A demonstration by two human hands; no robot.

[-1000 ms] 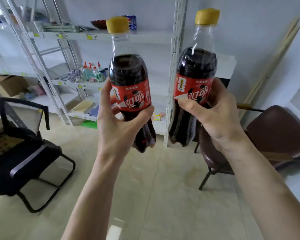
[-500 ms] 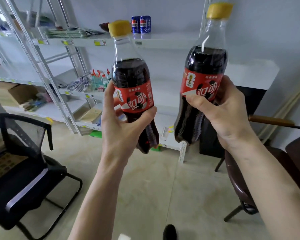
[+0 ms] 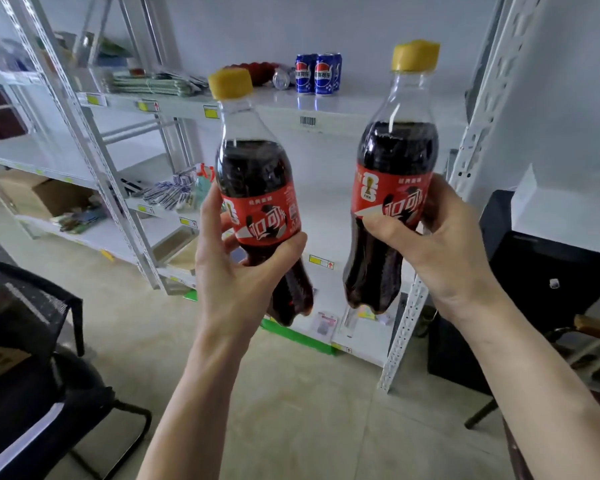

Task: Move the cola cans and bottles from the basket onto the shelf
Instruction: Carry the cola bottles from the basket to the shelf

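Left hand [image 3: 238, 271] wrapped round the lower half of a cola bottle [image 3: 258, 188], thumb across the red label, fingers curled behind. Right hand [image 3: 440, 244] gripping a second cola bottle [image 3: 392, 188] the same way, thumb laid over the bottom edge of its label. Both bottles raised side by side in front of the shelf [image 3: 361, 109], apart from each other, yellow caps up, tilted a little so the bases lean toward one another. Dark drink filling each to the shoulder, clear necks above.

Behind the caps, on the upper white board of the shelf: three blue cola cans [image 3: 317, 74] standing upright in a tight cluster, a silver can [image 3: 281, 79] lying on its side just left of them, a red dish [image 3: 253, 71] further left, partly hidden by the left cap. Stack of green packets [image 3: 153, 84] at the left end of that board. Barcode sticker [image 3: 307, 121] on the board's front edge, between the two bottles.

Lower boards carrying small packets and a cardboard box [image 3: 45, 199] at far left. Black mesh chair [image 3: 25, 341] on the pale floor at lower left. Black cabinet [image 3: 534, 289] to the right of the shelf's perforated upright.
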